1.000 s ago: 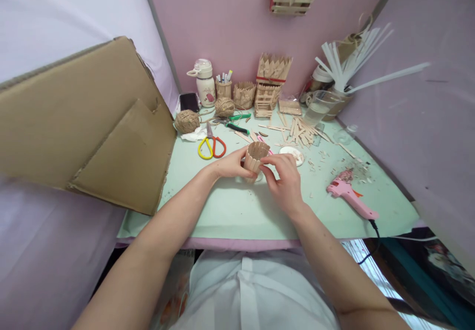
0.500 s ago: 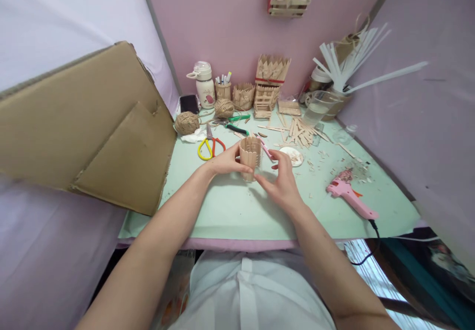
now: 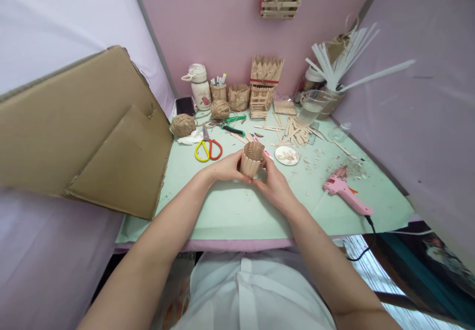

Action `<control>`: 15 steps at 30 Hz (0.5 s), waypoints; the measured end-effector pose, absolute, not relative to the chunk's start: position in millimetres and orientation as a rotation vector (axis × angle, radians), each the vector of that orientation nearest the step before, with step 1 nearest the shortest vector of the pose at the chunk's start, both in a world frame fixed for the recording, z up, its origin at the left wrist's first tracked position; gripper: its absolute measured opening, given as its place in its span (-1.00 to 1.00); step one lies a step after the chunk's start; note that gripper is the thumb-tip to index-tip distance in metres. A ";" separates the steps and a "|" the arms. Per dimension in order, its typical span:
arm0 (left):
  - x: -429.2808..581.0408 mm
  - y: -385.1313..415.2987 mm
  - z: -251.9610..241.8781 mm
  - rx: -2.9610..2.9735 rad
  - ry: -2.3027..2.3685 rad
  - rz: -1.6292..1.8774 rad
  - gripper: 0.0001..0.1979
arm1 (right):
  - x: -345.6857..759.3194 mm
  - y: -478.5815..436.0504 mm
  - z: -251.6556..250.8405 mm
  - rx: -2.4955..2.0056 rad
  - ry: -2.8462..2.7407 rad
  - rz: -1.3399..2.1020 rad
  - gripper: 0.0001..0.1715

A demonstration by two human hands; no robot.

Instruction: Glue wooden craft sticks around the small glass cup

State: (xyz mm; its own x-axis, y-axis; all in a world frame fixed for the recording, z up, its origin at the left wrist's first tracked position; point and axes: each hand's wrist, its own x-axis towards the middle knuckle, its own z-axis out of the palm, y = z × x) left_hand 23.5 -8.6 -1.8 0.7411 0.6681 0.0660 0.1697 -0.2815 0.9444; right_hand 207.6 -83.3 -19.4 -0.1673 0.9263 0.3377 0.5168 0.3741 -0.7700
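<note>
A small cup made of upright wooden craft sticks (image 3: 251, 165) is held between my two hands, its open top tilted toward me. My left hand (image 3: 230, 165) is closed on its left side, thumb low at the front. From the right, my right hand (image 3: 273, 184) grips it too, with the thumb near the base and the fingers on the far right side, partly hidden. Just behind the cup lies a slim pink tool (image 3: 267, 155), partly covered; I cannot make out its kind.
Scissors (image 3: 208, 150), pliers (image 3: 233, 130) and twine balls (image 3: 183, 125) lie to the left. A white dish (image 3: 287, 155), loose craft sticks (image 3: 297, 131) and a pink glue gun (image 3: 349, 195) are to the right. Cardboard (image 3: 85, 132) stands at far left; stick-built containers (image 3: 239, 97) line the back.
My right hand has moved in from beside the cup and now grips its right side. The cup has tilted, so more of its inside shows. The view has shifted slightly.
</note>
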 end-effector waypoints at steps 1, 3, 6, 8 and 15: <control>23.4 -8.3 -2.3 1.835 0.655 0.554 -0.11 | 207.3 -83.3 -19.8 -1.266 -1.819 0.631 -0.17; 23.2 -8.1 -2.9 1.841 0.662 0.545 -0.13 | 206.7 -82.8 -21.3 -1.284 -1.819 0.620 -0.19; 23.3 -8.6 -2.0 1.847 0.674 0.535 -0.15 | 206.2 -81.7 -23.0 -1.305 -1.814 0.607 -0.21; 23.4 -9.4 -0.4 1.862 0.688 0.535 -0.16 | 206.0 -81.6 -22.3 -1.315 -1.808 0.614 -0.20; 22.1 -10.3 1.7 1.872 0.692 0.527 -0.08 | 208.4 -83.7 -20.4 -1.260 -1.818 0.728 -0.14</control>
State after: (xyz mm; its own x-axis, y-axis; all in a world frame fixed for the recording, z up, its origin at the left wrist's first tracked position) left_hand 22.1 -10.3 1.7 0.7383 0.6729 0.0456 0.2237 -0.3082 0.9247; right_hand 208.4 -83.7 -20.4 -0.1933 0.9398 0.2819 0.4855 0.3413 -0.8049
